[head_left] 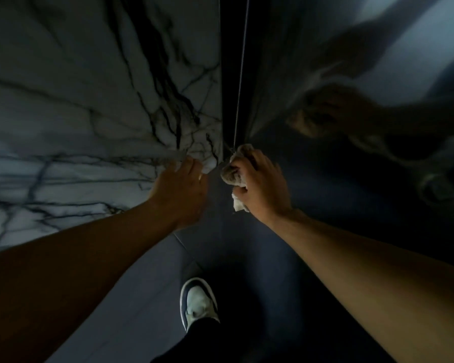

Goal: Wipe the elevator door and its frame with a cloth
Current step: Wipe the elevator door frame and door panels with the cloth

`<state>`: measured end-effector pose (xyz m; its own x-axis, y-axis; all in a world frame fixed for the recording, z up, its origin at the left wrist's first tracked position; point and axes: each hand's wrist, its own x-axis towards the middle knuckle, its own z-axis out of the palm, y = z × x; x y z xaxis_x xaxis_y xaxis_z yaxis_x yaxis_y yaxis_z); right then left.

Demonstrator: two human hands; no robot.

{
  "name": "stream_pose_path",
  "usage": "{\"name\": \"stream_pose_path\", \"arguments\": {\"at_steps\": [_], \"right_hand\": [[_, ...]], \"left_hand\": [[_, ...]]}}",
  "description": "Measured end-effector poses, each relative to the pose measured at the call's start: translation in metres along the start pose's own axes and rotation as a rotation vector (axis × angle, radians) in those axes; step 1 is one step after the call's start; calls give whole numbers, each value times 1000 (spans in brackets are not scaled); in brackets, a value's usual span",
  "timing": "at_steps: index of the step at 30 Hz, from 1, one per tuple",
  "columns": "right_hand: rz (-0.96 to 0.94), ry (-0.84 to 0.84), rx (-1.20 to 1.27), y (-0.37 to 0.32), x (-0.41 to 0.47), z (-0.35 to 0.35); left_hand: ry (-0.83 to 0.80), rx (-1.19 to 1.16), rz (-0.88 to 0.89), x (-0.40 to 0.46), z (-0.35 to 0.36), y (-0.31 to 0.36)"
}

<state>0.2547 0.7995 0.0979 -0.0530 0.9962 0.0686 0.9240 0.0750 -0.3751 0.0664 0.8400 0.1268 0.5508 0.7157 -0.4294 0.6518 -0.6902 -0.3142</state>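
Note:
The scene is dim. My right hand point(260, 184) is shut on a crumpled pale cloth point(232, 174) and presses it low against the dark metal frame point(228, 74), near its thin vertical seam. The shiny elevator door point(351, 61) fills the right side and mirrors my hand and the cloth as a blurred shape. My left hand point(181, 189) rests on the veined marble wall point(89, 87) just left of the frame, fingers bent, with nothing visibly held.
Dark floor tiles point(147, 297) run below the wall and door. My own foot in a white shoe point(198, 302) with a dark trouser leg stands close to the frame's base.

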Motion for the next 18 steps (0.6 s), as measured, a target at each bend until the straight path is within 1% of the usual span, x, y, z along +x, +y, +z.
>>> {"name": "stream_pose_path", "arguments": {"at_steps": [3, 6, 7, 10, 12, 13, 14, 15, 17, 18], "right_hand": [[2, 33, 69, -24, -3, -73], [1, -27, 214, -43, 0, -145], [-13, -58, 239, -48, 1, -161], [-94, -99, 260, -69, 3, -237], [-136, -80, 248, -86, 7, -294], [-145, -54, 231, -94, 9, -320], [-169, -17, 209, -106, 14, -360], [-180, 4, 185, -114, 16, -381], [-209, 82, 141, -136, 27, -457], [-223, 119, 103, -144, 32, -481]], "left_hand": [[90, 53, -12, -31, -75, -19], [210, 87, -38, -58, -150, -39], [229, 91, -37, -64, -165, -44], [268, 129, -56, -88, -234, -69], [325, 149, -56, -107, -286, -85], [364, 152, -68, -116, -310, -92], [407, 162, -77, -130, -349, -102], [424, 182, -87, -137, -368, -107], [486, 259, -88, -160, -437, -131], [500, 311, -89, -169, -461, -139]]}}
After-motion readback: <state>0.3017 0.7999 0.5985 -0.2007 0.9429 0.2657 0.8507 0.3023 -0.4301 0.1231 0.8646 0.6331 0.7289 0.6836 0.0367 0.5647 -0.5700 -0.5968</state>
